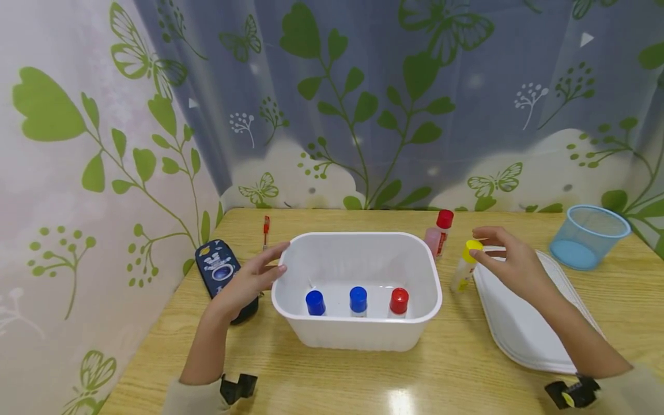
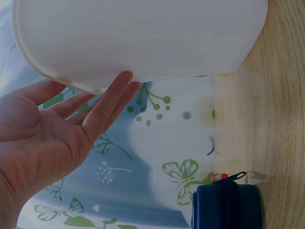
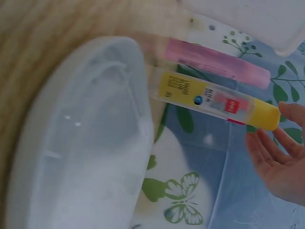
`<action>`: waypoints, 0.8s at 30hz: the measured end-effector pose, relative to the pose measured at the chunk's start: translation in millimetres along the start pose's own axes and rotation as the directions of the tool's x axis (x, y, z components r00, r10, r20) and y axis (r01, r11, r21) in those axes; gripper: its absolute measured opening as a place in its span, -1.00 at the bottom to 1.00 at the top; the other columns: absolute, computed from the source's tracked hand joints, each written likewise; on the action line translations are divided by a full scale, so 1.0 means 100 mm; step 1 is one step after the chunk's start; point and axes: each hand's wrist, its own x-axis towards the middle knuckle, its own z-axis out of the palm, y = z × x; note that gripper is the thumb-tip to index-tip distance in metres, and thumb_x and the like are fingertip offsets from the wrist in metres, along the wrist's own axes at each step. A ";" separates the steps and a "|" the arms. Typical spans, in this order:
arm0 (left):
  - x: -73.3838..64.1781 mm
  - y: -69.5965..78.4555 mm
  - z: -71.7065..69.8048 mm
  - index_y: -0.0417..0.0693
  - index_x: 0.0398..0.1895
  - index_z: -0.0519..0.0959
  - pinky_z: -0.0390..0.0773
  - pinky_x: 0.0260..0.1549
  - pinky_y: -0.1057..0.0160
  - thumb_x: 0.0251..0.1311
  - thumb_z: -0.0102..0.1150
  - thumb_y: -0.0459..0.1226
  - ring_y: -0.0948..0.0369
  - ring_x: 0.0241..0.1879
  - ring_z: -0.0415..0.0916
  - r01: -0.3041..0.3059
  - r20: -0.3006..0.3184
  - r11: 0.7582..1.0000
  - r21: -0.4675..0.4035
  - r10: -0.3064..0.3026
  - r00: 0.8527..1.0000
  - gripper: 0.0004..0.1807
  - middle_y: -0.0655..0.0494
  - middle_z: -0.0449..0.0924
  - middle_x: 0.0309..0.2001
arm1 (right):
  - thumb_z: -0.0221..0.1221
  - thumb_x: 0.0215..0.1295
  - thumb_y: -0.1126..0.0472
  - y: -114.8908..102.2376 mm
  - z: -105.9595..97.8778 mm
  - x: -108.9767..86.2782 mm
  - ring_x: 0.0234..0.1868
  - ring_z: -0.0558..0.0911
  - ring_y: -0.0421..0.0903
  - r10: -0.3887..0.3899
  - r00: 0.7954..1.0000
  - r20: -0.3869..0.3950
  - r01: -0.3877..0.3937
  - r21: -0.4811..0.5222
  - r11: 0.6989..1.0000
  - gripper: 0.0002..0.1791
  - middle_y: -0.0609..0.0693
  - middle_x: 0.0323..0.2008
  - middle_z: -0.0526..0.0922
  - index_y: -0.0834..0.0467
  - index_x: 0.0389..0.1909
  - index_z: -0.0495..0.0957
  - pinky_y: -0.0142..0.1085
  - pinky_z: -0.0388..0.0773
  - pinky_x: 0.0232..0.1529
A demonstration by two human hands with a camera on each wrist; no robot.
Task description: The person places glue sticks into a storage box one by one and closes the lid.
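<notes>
A white plastic bin (image 1: 358,334) stands on the table holding two blue-capped bottles (image 1: 358,300) and one red-capped bottle (image 1: 399,301). At its left rim, my left hand (image 1: 254,279) holds on, thumb over the edge and fingertips against the outer wall (image 2: 119,43). To the right of the bin, a clear liquid-glue bottle with a yellow cap (image 1: 465,268) stands upright. My right hand (image 1: 513,262) is around that cap, thumb right at its side and the other fingers extended loosely beyond it. In the right wrist view, the glue bottle's label (image 3: 209,98) faces the camera.
A pink bottle with a red cap (image 1: 438,235) stands just behind the bin's right end. Farther right are a white lid-like tray (image 1: 524,328) and a blue mesh basket (image 1: 586,242). On the left lie a dark pencil case (image 1: 215,262) and a red pen (image 1: 266,226).
</notes>
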 end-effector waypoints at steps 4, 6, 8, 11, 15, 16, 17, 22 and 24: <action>0.00 0.00 0.00 -0.03 0.40 0.08 0.31 0.06 -0.09 0.33 -0.02 -0.13 -0.10 0.23 0.16 0.003 -0.001 1.000 0.001 -0.003 1.000 -0.38 -0.12 0.02 0.36 | 0.18 0.24 0.23 0.05 0.08 -0.02 -0.14 0.55 0.16 0.005 1.000 -0.020 -0.005 -0.001 1.000 -0.59 0.22 -0.08 0.52 0.30 0.06 0.39 -0.33 0.56 -0.25; 0.00 0.00 0.00 -0.03 0.40 0.08 0.31 0.06 -0.10 0.33 -0.02 -0.13 -0.11 0.23 0.16 0.002 -0.001 1.000 -0.002 -0.002 1.000 -0.37 -0.12 0.02 0.36 | 0.18 0.25 0.21 0.07 0.11 -0.03 -0.18 0.58 0.18 0.006 1.000 -0.031 -0.006 -0.012 1.000 -0.60 0.22 -0.12 0.55 0.29 0.05 0.40 -0.14 0.56 -0.26; -0.01 0.00 0.00 -0.03 0.40 0.08 0.31 0.06 -0.09 0.32 -0.02 -0.13 -0.10 0.23 0.17 0.001 0.000 1.000 -0.002 -0.001 1.000 -0.37 -0.11 0.02 0.36 | 0.18 0.25 0.19 0.09 0.13 -0.03 -0.22 0.59 0.17 0.002 0.999 -0.043 -0.003 -0.027 1.000 -0.61 0.22 -0.16 0.57 0.27 0.05 0.42 -0.08 0.55 -0.28; -0.01 0.00 0.00 -0.03 0.40 0.08 0.31 0.06 -0.09 0.33 -0.02 -0.13 -0.10 0.23 0.17 -0.002 0.001 1.000 -0.001 0.002 1.000 -0.38 -0.11 0.03 0.35 | 0.18 0.25 0.18 0.09 0.14 -0.05 -0.26 0.61 0.16 0.001 0.998 -0.057 -0.004 -0.040 0.999 -0.62 0.20 -0.20 0.59 0.25 0.03 0.44 -0.05 0.55 -0.31; -0.01 0.00 0.01 -0.03 0.40 0.08 0.31 0.06 -0.10 0.33 -0.02 -0.14 -0.10 0.23 0.17 -0.008 0.002 1.000 -0.001 0.008 1.000 -0.38 -0.12 0.03 0.35 | 0.19 0.24 0.18 0.06 0.12 -0.06 -0.27 0.61 0.16 -0.008 0.997 -0.071 0.004 -0.048 0.999 -0.64 0.20 -0.21 0.60 0.25 0.01 0.46 -0.12 0.57 -0.33; 0.00 -0.01 0.01 -0.03 0.40 0.08 0.31 0.06 -0.10 0.33 -0.02 -0.14 -0.10 0.23 0.17 -0.009 0.002 1.000 0.000 0.009 1.000 -0.38 -0.12 0.03 0.35 | 0.19 0.24 0.19 0.05 0.11 -0.06 -0.27 0.60 0.15 -0.011 0.997 -0.075 0.007 -0.051 0.999 -0.64 0.19 -0.21 0.60 0.25 0.01 0.46 -0.20 0.58 -0.34; 0.00 -0.01 0.01 -0.03 0.40 0.09 0.31 0.06 -0.10 0.33 -0.02 -0.14 -0.10 0.22 0.17 -0.009 0.002 1.000 -0.001 0.009 1.000 -0.38 -0.12 0.03 0.35 | 0.19 0.24 0.19 0.04 0.09 -0.06 -0.28 0.61 0.13 -0.015 0.997 -0.079 0.011 -0.051 0.999 -0.64 0.19 -0.21 0.61 0.25 0.01 0.46 -0.29 0.57 -0.35; 0.00 -0.01 0.00 -0.03 0.40 0.09 0.31 0.06 -0.10 0.33 -0.02 -0.14 -0.10 0.22 0.18 -0.008 -0.002 1.000 0.002 0.008 1.000 -0.38 -0.12 0.04 0.35 | 0.19 0.24 0.20 -0.09 0.00 -0.05 -0.29 0.53 -0.34 -0.047 0.992 -0.113 0.043 -0.038 0.998 -0.65 0.15 -0.19 0.60 0.23 0.02 0.48 -0.62 0.42 -0.38; 0.00 -0.01 0.00 -0.03 0.40 0.08 0.32 0.06 -0.09 0.33 -0.02 -0.15 -0.10 0.21 0.19 -0.008 -0.002 1.000 -0.003 0.008 1.000 -0.38 -0.12 0.03 0.35 | 0.19 0.23 0.21 -0.17 -0.05 -0.04 -0.31 0.45 -0.49 -0.056 0.991 -0.123 0.054 -0.025 0.998 -0.65 0.14 -0.18 0.59 0.23 0.03 0.48 -0.63 0.41 -0.39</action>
